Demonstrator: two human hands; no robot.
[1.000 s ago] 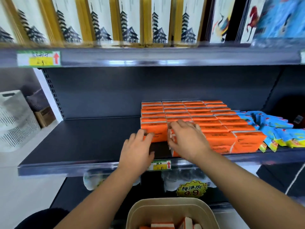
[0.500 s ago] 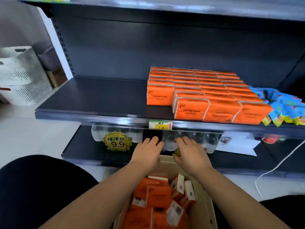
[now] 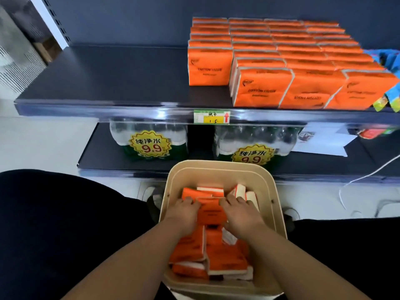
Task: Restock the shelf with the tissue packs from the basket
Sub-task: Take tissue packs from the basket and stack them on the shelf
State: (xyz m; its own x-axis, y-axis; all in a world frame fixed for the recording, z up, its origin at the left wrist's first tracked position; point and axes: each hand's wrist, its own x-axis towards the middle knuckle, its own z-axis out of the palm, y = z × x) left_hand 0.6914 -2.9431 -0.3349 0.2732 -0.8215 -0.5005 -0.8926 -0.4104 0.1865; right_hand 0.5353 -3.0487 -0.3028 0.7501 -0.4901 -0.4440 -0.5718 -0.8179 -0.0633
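Basket: beige, round-cornered plastic basket (image 3: 216, 167) at near centre, on the floor just in front of the shelving, between the person's black-clad knees (image 3: 54, 224).
Basket contents: loose orange-and-white plastic-wrapped tissue packs (image 3: 225, 256), heaped at mixed angles, some flat and some on edge.
Held pack: orange tissue pack (image 3: 211, 213) printed with dark lettering, lying on top of the heap towards the far end of the basket, between the two hands.
Left hand: left hand (image 3: 184, 215), palm down inside the basket, fingers bent over the left edge of the held pack; its thumb is hidden.
Right hand: right hand (image 3: 240, 213), palm down, fingers on the right edge of the same pack and thumb tucked at its near right corner, so the pack is clasped from both sides.
Shelf: dark grey metal shelf (image 3: 108, 76) above and beyond the basket, its left half bare.
Stocked packs: upright orange tissue packs in four rows (image 3: 281, 61) on the right half of the shelf; the leftmost row stops further back from the front edge than the other three.
Price label: white, yellow and green paper tag with a red arrow (image 3: 211, 116) on the front lip of the shelf.
Blue packets: blue printed foil packets (image 3: 387, 59) at the far right, touching the orange rows.
Lower shelf: two shrink-wrapped bundles of clear water bottles (image 3: 149, 139) with yellow starburst stickers reading 9.9, and a white paper sheet (image 3: 322, 139) to their right.
Floor: thin white cable (image 3: 368, 174) trailing down at the right.
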